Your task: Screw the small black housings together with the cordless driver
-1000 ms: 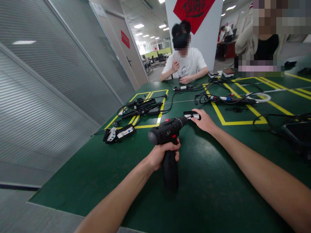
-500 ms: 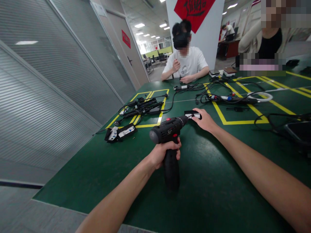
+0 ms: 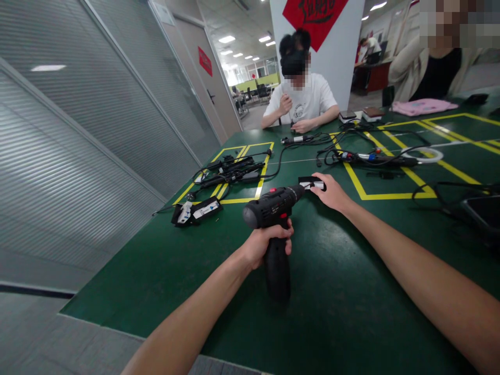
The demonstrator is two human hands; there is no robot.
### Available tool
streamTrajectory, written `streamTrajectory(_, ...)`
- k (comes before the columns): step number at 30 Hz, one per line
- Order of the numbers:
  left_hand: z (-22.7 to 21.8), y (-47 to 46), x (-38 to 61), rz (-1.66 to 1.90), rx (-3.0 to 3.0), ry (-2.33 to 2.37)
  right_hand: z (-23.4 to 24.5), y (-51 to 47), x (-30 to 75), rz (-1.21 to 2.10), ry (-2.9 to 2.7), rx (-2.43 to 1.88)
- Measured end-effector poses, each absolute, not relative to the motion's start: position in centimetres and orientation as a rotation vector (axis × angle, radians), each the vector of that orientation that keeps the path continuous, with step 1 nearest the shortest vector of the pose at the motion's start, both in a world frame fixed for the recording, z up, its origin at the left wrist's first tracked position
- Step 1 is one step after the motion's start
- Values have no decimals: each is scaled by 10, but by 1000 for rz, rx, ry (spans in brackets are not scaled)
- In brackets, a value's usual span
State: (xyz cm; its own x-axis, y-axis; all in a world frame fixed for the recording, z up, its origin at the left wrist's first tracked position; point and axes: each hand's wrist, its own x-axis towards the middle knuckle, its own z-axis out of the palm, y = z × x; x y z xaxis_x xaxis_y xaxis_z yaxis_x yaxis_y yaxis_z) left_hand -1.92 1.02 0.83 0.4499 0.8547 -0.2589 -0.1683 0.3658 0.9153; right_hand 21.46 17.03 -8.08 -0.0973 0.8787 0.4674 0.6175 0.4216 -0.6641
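Note:
My left hand point(image 3: 269, 242) is wrapped round the grip of a black cordless drill point(image 3: 269, 205) with red buttons. The drill points away from me, its chuck end close to a small black box-like part with a white inside point(image 3: 307, 183). My right hand point(image 3: 332, 192) pinches that part at its right end against the table. Whether the bit touches the part I cannot tell, as the chuck hides its tip. To the left lie two similar black pieces with white insides, a smaller one point(image 3: 183, 213) and a longer one point(image 3: 207, 208).
Black cables and devices point(image 3: 234, 172) lie in a heap inside yellow tape lines on the green table point(image 3: 156, 291). More cables and a handheld tool point(image 3: 375, 159) lie at the back right. A person in a headset point(image 3: 302, 99) sits opposite. A dark device point(image 3: 484, 208) lies far right.
The whole view has shifted slightly, with things appearing a little further right. Both hands keep their holds on the drill and the small black part.

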Motion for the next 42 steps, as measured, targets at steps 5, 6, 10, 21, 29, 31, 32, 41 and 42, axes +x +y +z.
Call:
streamTrajectory(5,8,10,-20,783,963,853,-82,171,215,383,-1813,-1291)
streamTrajectory(6,8,10,-20,781,961,854,-82,171,215,385,-1814,-1293)
streamTrajectory(10,8,11,-20,773,961,847,-81,171,215,391,-1814,-1298)
streamTrajectory(21,9,10,-20,775,980,856,-79,169,215,385,-1818,-1299)
streamTrajectory(29,5,11,-20,786,990,866,-79,169,214,365,-1813,-1280)
streamTrajectory(31,5,11,-19,791,999,870,-80,170,214,362,-1813,-1277)
streamTrajectory(32,5,11,-19,789,1002,872,-80,170,215,361,-1813,-1276)
streamTrajectory(41,8,10,-19,791,985,859,-83,172,215,351,-1811,-1272)
streamTrajectory(42,8,10,-19,791,983,856,-83,172,215,352,-1811,-1277)
